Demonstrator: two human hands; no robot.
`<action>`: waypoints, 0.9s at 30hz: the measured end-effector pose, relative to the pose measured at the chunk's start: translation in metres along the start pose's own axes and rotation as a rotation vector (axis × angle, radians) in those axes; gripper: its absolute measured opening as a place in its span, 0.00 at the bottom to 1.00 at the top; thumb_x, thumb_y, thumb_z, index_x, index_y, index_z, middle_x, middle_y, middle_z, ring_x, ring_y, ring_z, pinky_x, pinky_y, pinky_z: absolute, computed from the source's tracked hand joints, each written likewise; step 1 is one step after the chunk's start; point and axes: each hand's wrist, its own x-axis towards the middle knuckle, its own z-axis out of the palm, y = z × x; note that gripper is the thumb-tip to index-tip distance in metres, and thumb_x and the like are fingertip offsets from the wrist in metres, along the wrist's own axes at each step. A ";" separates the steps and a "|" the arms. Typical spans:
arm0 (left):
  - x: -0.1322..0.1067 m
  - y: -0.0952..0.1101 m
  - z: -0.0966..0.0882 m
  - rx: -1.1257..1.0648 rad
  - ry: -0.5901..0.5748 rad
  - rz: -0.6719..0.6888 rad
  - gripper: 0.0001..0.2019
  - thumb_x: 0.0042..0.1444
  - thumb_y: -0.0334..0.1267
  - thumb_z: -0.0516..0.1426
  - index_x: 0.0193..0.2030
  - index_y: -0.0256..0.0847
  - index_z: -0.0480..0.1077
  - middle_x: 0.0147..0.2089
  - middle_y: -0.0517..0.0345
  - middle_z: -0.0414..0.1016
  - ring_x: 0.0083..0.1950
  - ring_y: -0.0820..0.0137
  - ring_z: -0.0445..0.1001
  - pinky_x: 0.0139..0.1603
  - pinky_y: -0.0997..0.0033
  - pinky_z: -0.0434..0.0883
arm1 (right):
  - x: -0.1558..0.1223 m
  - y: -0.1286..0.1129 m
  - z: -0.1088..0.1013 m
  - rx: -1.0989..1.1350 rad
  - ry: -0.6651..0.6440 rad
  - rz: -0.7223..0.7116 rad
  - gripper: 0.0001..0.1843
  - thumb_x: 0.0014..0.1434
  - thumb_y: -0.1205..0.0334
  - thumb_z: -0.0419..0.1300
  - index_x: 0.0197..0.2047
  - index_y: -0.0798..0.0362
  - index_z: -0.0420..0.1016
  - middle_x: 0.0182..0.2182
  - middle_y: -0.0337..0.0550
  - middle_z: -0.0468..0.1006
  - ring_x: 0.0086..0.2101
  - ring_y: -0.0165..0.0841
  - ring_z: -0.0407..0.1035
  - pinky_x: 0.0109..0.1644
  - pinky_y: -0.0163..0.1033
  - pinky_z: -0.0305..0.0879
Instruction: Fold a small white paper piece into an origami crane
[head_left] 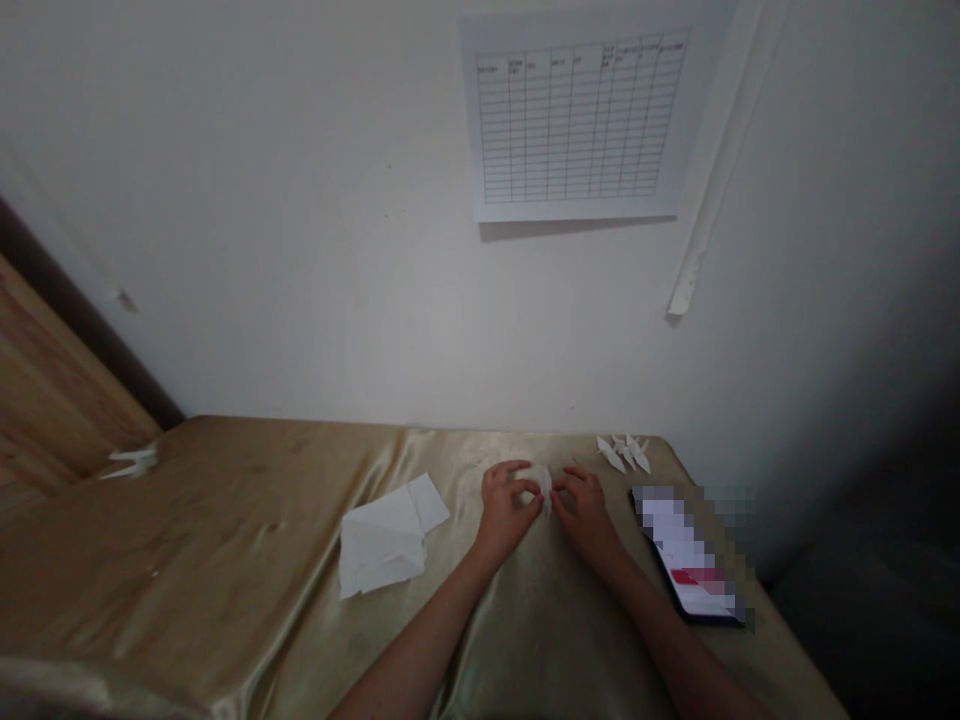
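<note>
Between my two hands is a small, narrow piece of folded white paper [546, 488], held just above or on the gold cloth. My left hand [509, 505] pinches its left edge between thumb and forefinger. From the other side, my right hand [581, 503] pinches the right edge in the same way. Fine folds in the paper are too small to make out. To the left of my left hand lie several loose sheets of white paper [382, 540], overlapping one another. Several folded paper cranes [624, 453] rest beyond my right hand.
A phone [694, 560] with a lit, partly blurred screen lies right of my right forearm. Shiny gold cloth [300, 520] with creases covers the table, which meets a white wall [337, 250]. White strips [135, 461] lie at the far left. A printed chart [574, 125] hangs above.
</note>
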 end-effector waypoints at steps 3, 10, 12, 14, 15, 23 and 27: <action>0.001 0.000 0.000 -0.009 -0.001 -0.030 0.06 0.49 0.29 0.68 0.31 0.46 0.81 0.57 0.56 0.77 0.62 0.58 0.68 0.67 0.49 0.64 | 0.000 0.002 0.001 -0.010 -0.019 -0.035 0.10 0.65 0.61 0.55 0.42 0.51 0.77 0.44 0.50 0.79 0.56 0.46 0.66 0.63 0.55 0.61; 0.003 0.001 0.000 -0.006 -0.013 -0.053 0.09 0.46 0.29 0.70 0.35 0.46 0.81 0.57 0.55 0.77 0.61 0.58 0.70 0.67 0.47 0.64 | 0.000 0.004 0.006 -0.034 0.010 -0.011 0.12 0.64 0.67 0.51 0.40 0.51 0.76 0.42 0.52 0.77 0.52 0.45 0.65 0.59 0.54 0.64; 0.002 0.000 0.000 -0.004 -0.025 -0.036 0.09 0.48 0.30 0.69 0.36 0.47 0.82 0.58 0.55 0.77 0.62 0.57 0.70 0.67 0.46 0.64 | 0.000 0.003 0.007 -0.035 0.016 -0.008 0.12 0.63 0.68 0.51 0.40 0.51 0.76 0.42 0.51 0.77 0.52 0.45 0.65 0.58 0.53 0.64; 0.001 0.000 0.001 -0.005 -0.026 -0.015 0.08 0.49 0.30 0.68 0.34 0.47 0.82 0.59 0.56 0.76 0.63 0.57 0.69 0.67 0.46 0.64 | 0.000 0.003 0.008 -0.038 0.011 0.001 0.12 0.62 0.69 0.51 0.40 0.51 0.76 0.43 0.51 0.77 0.52 0.45 0.65 0.58 0.52 0.64; 0.000 0.000 0.002 -0.005 -0.023 -0.006 0.07 0.50 0.30 0.68 0.33 0.47 0.81 0.60 0.56 0.76 0.63 0.57 0.68 0.67 0.45 0.64 | 0.000 0.003 0.008 -0.043 0.006 0.007 0.12 0.62 0.69 0.51 0.39 0.51 0.76 0.42 0.52 0.78 0.52 0.45 0.65 0.57 0.52 0.64; -0.002 0.000 0.003 0.001 0.008 0.018 0.07 0.52 0.30 0.67 0.35 0.47 0.82 0.63 0.54 0.72 0.65 0.56 0.66 0.68 0.45 0.64 | 0.000 0.000 0.006 -0.062 -0.004 0.026 0.12 0.64 0.68 0.51 0.39 0.52 0.76 0.41 0.52 0.78 0.52 0.45 0.65 0.57 0.51 0.63; -0.001 0.000 0.002 0.011 0.020 -0.016 0.08 0.53 0.28 0.65 0.36 0.46 0.81 0.63 0.53 0.72 0.65 0.57 0.66 0.69 0.46 0.62 | 0.001 -0.003 -0.002 -0.056 -0.026 -0.020 0.10 0.66 0.62 0.54 0.41 0.50 0.77 0.44 0.50 0.79 0.54 0.45 0.65 0.60 0.52 0.61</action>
